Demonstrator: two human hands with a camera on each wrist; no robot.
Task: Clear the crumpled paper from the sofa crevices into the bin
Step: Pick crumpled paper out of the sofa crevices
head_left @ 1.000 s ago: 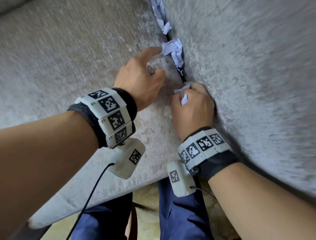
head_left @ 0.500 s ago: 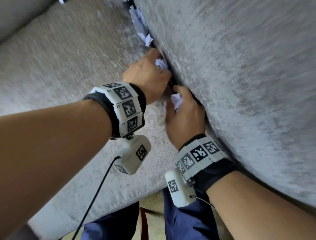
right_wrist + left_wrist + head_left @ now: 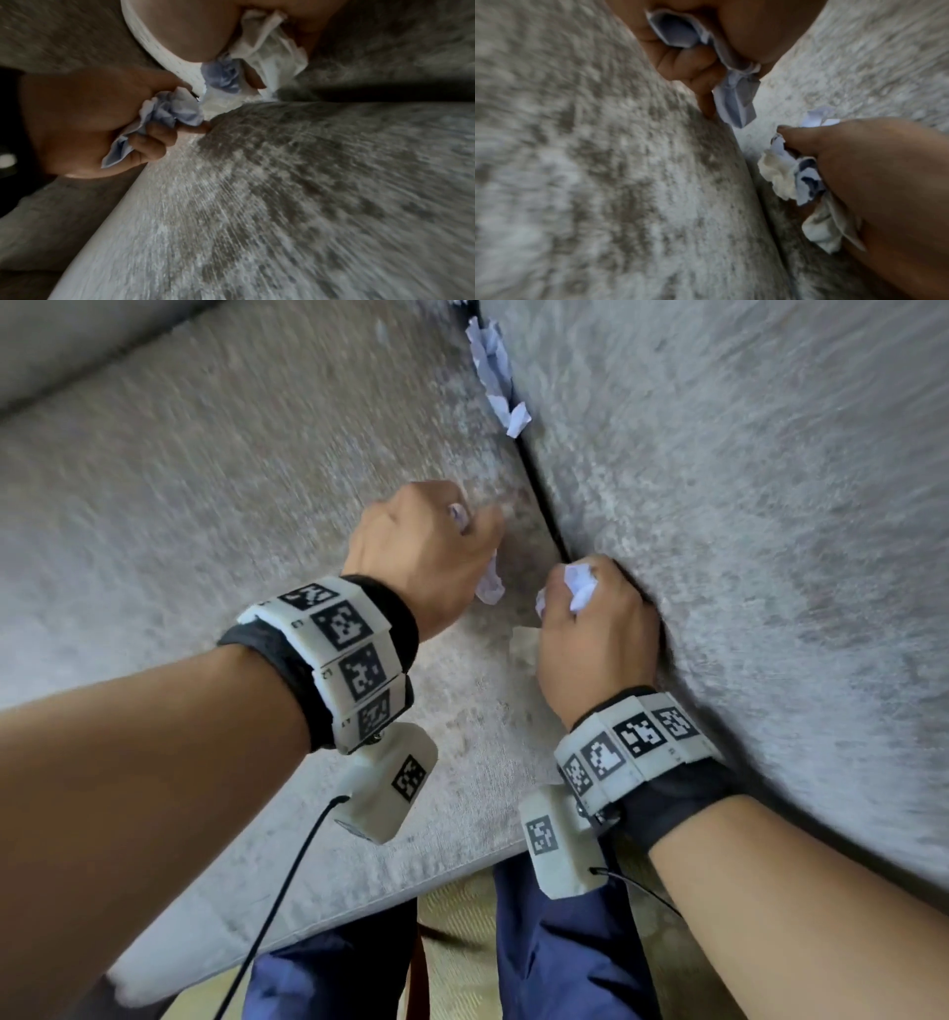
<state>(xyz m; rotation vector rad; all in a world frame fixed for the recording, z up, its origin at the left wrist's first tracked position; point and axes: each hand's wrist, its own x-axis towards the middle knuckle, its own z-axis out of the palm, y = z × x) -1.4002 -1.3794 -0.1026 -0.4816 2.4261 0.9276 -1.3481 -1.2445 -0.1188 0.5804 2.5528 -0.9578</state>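
My left hand (image 3: 426, 552) hovers over the grey seat cushion (image 3: 205, 531), just left of the dark crevice (image 3: 544, 505), and grips a wad of crumpled white paper (image 3: 489, 583). In the left wrist view the curled fingers (image 3: 687, 60) close round that paper (image 3: 736, 97). My right hand (image 3: 595, 629) presses against the crevice's near end and clutches several crumpled pieces (image 3: 580, 590), seen bunched in its fist (image 3: 782, 172). More crumpled paper (image 3: 495, 367) stays wedged in the crevice farther up. No bin is in view.
The second grey cushion (image 3: 744, 531) rises on the right of the crevice. The seat's front edge (image 3: 359, 901) lies below my wrists, with blue trousers (image 3: 565, 968) and a yellowish floor (image 3: 452, 942) beneath. Cables hang from both wrist cameras.
My left hand reached into the crevice, took a paper wad and drew back left over the seat. The right hand stayed at the crevice with its paper.
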